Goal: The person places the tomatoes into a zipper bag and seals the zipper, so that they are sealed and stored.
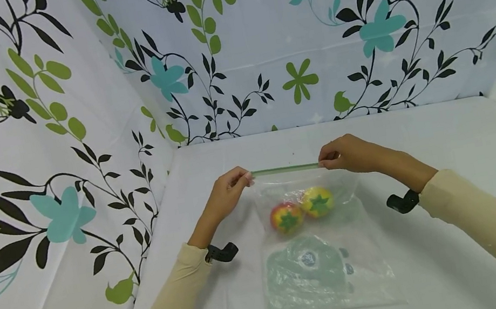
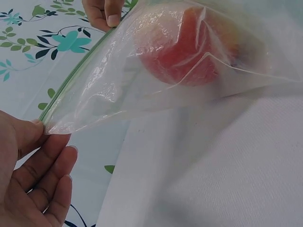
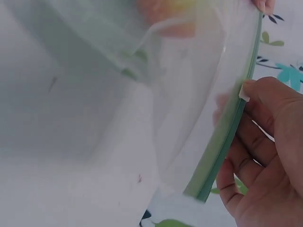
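Note:
A clear slider zip bag (image 1: 321, 295) with a green closure strip lies toward me, its top edge raised. Two round red-and-yellow fruits (image 1: 286, 218) with green leafy tops show through it; one is a blurred red shape in the left wrist view. My left hand (image 1: 232, 187) pinches one top corner between thumb and fingers. On the strip, my right hand (image 1: 348, 154) pinches a small white slider (image 3: 244, 91) partway along. Past that hand, the strip's other end (image 3: 195, 195) hangs free in the right wrist view.
The bag rests on a white-covered table (image 1: 453, 262). A leaf-and-bird patterned cloth (image 1: 248, 39) hangs behind and along the left. A pale green print (image 1: 304, 271) marks the lower bag. Each wrist wears a black camera mount (image 1: 404, 202).

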A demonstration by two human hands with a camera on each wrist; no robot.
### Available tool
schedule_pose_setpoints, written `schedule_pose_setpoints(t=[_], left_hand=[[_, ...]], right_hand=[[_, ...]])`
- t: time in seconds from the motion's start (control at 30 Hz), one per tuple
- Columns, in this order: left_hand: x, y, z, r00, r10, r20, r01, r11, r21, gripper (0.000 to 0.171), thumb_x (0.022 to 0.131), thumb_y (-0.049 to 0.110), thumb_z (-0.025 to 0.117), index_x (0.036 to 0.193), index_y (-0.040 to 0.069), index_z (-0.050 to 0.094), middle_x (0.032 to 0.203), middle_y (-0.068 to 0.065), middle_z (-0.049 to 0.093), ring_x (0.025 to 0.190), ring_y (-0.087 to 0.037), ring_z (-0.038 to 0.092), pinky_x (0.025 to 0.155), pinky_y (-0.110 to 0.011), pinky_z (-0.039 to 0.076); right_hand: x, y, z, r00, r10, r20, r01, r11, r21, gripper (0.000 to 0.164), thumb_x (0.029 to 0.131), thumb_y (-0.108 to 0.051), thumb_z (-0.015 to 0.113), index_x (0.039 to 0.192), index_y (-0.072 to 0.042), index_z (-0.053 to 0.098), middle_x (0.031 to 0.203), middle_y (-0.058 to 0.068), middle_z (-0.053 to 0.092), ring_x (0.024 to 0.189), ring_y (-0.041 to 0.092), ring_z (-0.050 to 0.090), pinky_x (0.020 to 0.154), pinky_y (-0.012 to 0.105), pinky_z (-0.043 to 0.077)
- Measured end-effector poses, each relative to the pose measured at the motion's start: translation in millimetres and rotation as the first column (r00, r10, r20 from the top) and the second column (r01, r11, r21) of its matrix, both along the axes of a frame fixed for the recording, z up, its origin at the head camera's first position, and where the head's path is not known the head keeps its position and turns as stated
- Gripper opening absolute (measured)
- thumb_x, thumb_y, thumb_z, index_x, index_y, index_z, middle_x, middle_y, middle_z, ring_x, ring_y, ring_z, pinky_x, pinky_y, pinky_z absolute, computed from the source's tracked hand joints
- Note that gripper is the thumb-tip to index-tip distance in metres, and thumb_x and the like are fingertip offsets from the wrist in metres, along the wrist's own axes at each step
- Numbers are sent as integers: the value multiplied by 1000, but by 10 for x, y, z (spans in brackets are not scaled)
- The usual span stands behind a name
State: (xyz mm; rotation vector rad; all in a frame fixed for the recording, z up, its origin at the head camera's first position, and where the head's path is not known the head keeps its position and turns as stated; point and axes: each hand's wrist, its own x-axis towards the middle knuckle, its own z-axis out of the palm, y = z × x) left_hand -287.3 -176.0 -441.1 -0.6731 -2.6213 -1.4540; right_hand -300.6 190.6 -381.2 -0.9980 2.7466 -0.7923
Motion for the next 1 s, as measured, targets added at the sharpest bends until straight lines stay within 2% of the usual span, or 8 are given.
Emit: schedule_pose_setpoints(t=[0.2, 0.47, 0.63, 0.73, 0.87, 1.0], left_hand=[[-4, -13, -1, 1000, -1, 26, 0, 999, 34, 31, 111, 30, 57, 107, 3, 73, 100, -16, 73, 99, -37, 68, 79, -40, 46], [-5, -45, 14, 999, 32, 36, -32, 999, 10, 29, 112, 21, 55, 108, -2, 72, 102, -23, 72, 103, -40, 68, 84, -42, 46], [103, -47, 167, 999, 12, 42, -13, 999, 31, 26, 111, 12, 54, 106, -8, 69, 100, -28, 69, 102, -47, 65, 83, -40, 46], [78, -74, 119, 999, 1, 44, -3, 999, 45, 27, 111, 17, 55, 106, -5, 70, 100, -25, 69, 100, -46, 65, 81, -39, 45], [-49, -123, -59, 999, 22, 49, -24, 999, 39, 29, 111, 28, 57, 104, 5, 72, 98, -16, 71, 96, -39, 67, 79, -38, 44], [-69, -114, -70, 998, 40, 44, -41, 999, 25, 27, 111, 29, 56, 103, 9, 72, 94, -9, 70, 92, -32, 66, 78, -36, 46]], right_hand=[[13, 213, -11, 998, -57, 15, 57, 998, 14, 17, 104, -18, 69, 109, -5, 79, 103, 8, 78, 92, 19, 69, 81, 41, 58], [50, 434, 2, 992, -125, 35, 123, 992, 33, 17, 104, -20, 69, 110, -8, 79, 104, 9, 78, 94, 22, 68, 81, 41, 57], [44, 502, 5, 989, -146, 17, 145, 988, 50, 16, 103, -18, 69, 110, -7, 79, 104, 8, 78, 95, 22, 68, 81, 42, 58], [47, 501, -16, 989, -148, 19, 147, 988, 38, 17, 103, -19, 70, 111, -6, 79, 102, 7, 78, 95, 21, 69, 80, 41, 58], [37, 492, -63, 987, -157, 22, 156, 987, 23, 17, 103, -18, 70, 111, -5, 78, 100, 6, 78, 95, 22, 69, 81, 41, 59], [9, 495, -112, 986, -165, 6, 165, 986, 7, 16, 103, -17, 69, 110, -6, 79, 99, 5, 77, 95, 23, 69, 81, 41, 59]])
